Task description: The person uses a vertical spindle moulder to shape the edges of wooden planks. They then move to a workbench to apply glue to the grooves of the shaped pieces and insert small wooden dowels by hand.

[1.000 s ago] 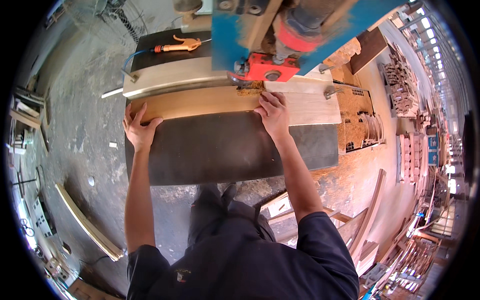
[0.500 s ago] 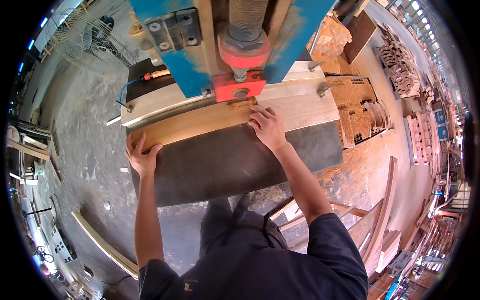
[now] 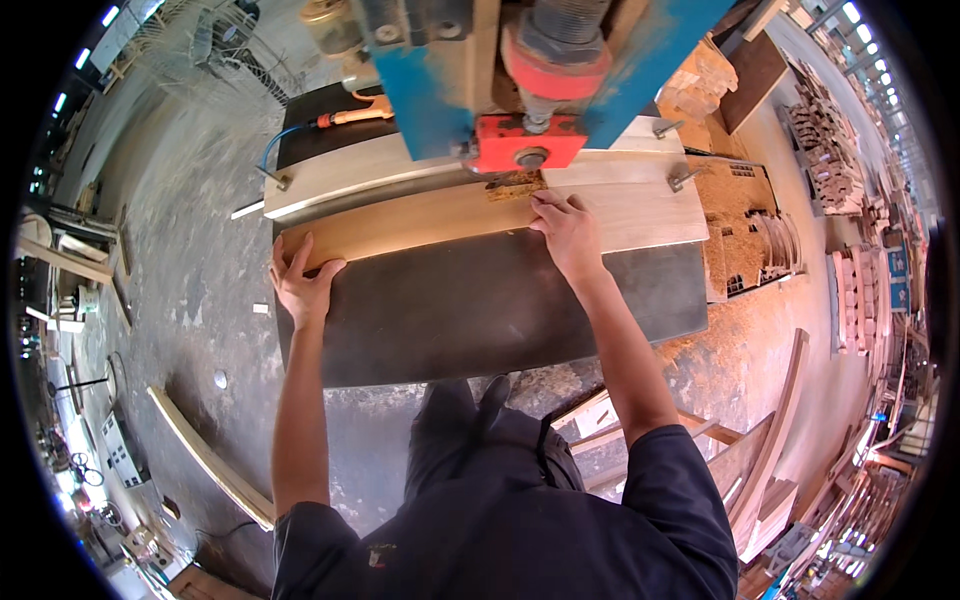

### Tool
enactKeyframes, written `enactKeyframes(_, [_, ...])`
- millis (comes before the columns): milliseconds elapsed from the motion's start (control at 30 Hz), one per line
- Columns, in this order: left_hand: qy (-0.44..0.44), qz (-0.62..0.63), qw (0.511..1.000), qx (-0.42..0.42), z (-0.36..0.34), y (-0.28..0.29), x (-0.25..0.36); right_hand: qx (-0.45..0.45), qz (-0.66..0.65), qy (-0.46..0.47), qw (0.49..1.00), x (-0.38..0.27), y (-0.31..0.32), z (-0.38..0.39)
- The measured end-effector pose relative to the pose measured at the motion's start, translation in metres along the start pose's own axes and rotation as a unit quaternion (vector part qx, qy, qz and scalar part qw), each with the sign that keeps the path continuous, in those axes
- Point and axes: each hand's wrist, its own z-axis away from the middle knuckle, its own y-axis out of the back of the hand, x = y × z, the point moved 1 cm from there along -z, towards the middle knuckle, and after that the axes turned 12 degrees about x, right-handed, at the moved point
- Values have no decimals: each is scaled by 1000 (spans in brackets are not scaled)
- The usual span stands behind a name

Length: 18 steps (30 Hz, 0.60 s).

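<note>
A long, flat wooden board point(image 3: 400, 218) lies on the dark machine table point(image 3: 480, 300), its right end marked by a rough brown patch. At its left end, my left hand point(image 3: 303, 285) grips it, thumb on the near edge and fingers over the top. My right hand point(image 3: 570, 235) holds the right end near that patch, fingertips bent on the wood and thumb hidden. Just beyond the right hand, a red metal block point(image 3: 530, 143) hangs under a threaded shaft, between blue machine panels point(image 3: 425, 100). The cutting part is hidden.
Pale wooden fences point(image 3: 340, 183) with upright bolts stand behind the board, and a pale plank point(image 3: 630, 200) lies to its right. A blue air hose point(image 3: 285, 140) runs at the far left. Sawdust point(image 3: 735, 215) covers the right side. Curved wood strips point(image 3: 215, 460) lie on the floor.
The whole scene has shifted right and slightly up as my head moved. Both hands stay on the board's ends, with little visible movement of the board against the machine.
</note>
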Motion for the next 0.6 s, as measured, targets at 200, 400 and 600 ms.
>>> enactKeyframes(200, [4,-1,1000,-2,-2,-2,2,16,-13,-10,1000,-1,-3,-1])
enactKeyframes(400, [-5,-13,1000,-1,-1,-4,2,33,-6,7,999,2,-5,1])
enactKeyframes(600, [3,-7,1000,-7,-3,-2,5,34,-9,-6,999,1,-5,-1])
